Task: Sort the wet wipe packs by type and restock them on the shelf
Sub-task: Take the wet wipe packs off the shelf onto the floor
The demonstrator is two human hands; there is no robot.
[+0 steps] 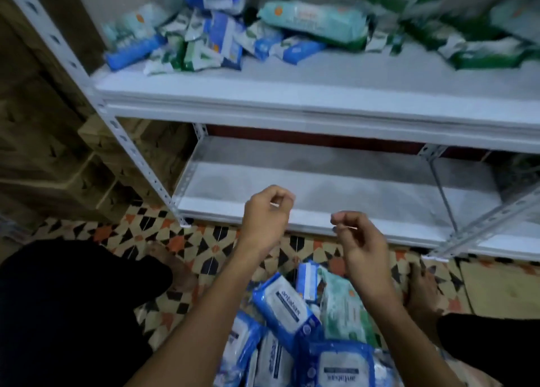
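Observation:
Blue-and-white wet wipe packs [287,307] lie heaped on the floor between my knees, with a pale green pack [342,307] among them. A mixed, blurred pile of blue, teal and green packs [233,36] covers the back of the upper shelf [292,94]. The lower shelf [336,188] has no packs on the part I see. My left hand [267,211] and my right hand [359,237] hover above the floor pile in front of the lower shelf. Both have curled fingers and hold nothing.
White perforated metal uprights [122,141] frame the rack, and a diagonal brace [491,220] crosses at the right. Cardboard boxes [58,153] stand to the left. The floor is patterned tile [181,240]. My dark-clad knees [73,313] flank the pile.

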